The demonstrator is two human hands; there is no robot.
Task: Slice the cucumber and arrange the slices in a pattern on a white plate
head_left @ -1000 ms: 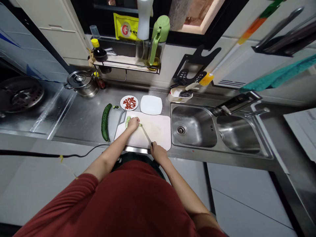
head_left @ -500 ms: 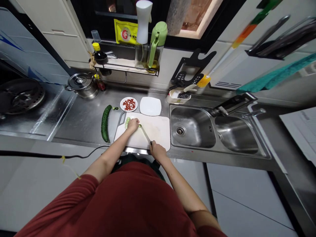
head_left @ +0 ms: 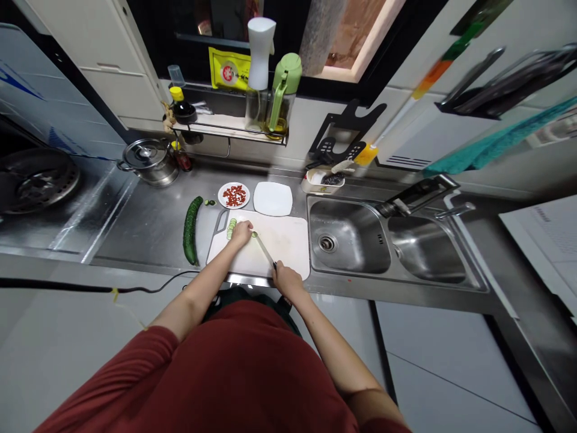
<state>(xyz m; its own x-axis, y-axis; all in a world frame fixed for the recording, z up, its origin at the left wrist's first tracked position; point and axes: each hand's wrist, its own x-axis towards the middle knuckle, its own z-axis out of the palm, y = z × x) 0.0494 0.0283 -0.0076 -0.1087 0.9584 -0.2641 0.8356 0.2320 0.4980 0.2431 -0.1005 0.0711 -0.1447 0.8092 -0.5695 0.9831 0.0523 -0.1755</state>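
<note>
My right hand (head_left: 287,280) is closed round the handle of a knife (head_left: 264,249), whose blade points up and left over the white cutting board (head_left: 283,246). At the blade's tip is a small green cucumber piece (head_left: 254,234). My left hand (head_left: 242,233) is closed beside it, fingers bent down on the board; what they hold is mostly hidden. Several pale green slices (head_left: 231,228) lie in a row left of that hand. A whole cucumber (head_left: 192,230) rests on the counter left of the board, and small green end pieces (head_left: 210,202) lie above the board's handle.
Behind the board are a plate of red pieces (head_left: 234,195) and a white square plate (head_left: 273,199). A double sink (head_left: 349,234) is at the right. A lidded pot (head_left: 151,162) stands back left, below a shelf of bottles (head_left: 229,124).
The view has shifted slightly, so the counter sits a little lower and further left. Both hands keep nearly the same place on the board.
</note>
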